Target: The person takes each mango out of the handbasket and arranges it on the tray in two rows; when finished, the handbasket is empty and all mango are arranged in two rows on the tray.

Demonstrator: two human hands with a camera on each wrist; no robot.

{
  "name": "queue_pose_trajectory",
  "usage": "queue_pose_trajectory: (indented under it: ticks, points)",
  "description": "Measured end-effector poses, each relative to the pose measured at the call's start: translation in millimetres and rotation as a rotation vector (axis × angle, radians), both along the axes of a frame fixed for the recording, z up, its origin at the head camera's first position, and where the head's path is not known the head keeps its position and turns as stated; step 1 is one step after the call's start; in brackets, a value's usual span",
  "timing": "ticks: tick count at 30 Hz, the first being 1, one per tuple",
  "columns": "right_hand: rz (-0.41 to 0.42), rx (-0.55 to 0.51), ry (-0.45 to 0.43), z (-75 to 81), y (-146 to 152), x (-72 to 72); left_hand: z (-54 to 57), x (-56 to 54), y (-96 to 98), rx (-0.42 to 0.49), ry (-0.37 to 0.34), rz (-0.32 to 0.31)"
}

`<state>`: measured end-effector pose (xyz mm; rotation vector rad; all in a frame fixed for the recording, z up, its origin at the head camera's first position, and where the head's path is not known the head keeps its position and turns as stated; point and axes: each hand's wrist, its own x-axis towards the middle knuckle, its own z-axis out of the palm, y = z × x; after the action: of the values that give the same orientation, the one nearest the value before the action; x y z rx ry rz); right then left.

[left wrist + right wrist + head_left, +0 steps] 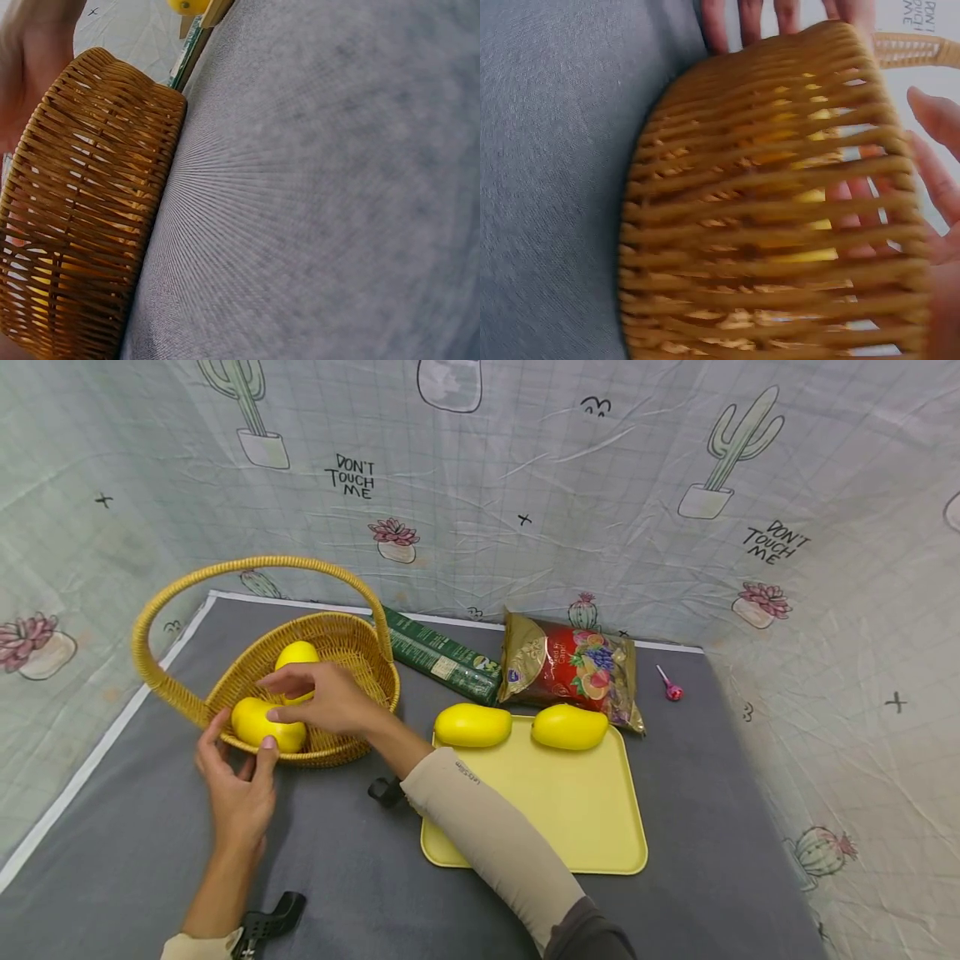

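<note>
Two yellow mangoes lie in the wicker basket (375, 693) with its tall arched handle. The front mango (251, 720) is near the rim; the rear mango (297, 653) is partly hidden behind my right hand (326, 697). That hand reaches over the basket, fingers extended and thumb tip at the front mango; whether it touches cannot be told. At the basket's front left, my left hand (240, 789) rests against the outside with fingers and thumb spread. Its fingertips (751, 22) lie along the weave in the right wrist view. The left wrist view shows the basket's woven side (90, 180).
Two more mangoes, one left (472, 726) and one right (570, 727), lie along the back of a yellow tray (540, 827). Behind stand a green packet (442, 652) and a candy bag (566, 664). A lollipop (673, 692) lies right. Patterned cloth (525, 468) hangs behind the table.
</note>
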<state>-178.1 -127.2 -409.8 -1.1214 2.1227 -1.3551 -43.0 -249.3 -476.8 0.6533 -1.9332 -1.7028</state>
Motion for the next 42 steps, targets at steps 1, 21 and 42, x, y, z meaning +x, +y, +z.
queue_pose_trajectory:
  ticks: [1,21,42]
  points:
    - [-0.01,0.022,-0.006,-2.1,-2.0,-0.2,-0.4,0.2,0.3,0.001,-0.001,-0.001]
    - [0.039,0.356,0.165,-7.1,-14.4,-2.9,2.1,0.0,-1.4,0.011,0.025,-0.006]
    - [-0.133,0.048,0.043,-11.6,-3.6,0.7,4.0,0.6,1.7,0.015,-0.024,-0.003]
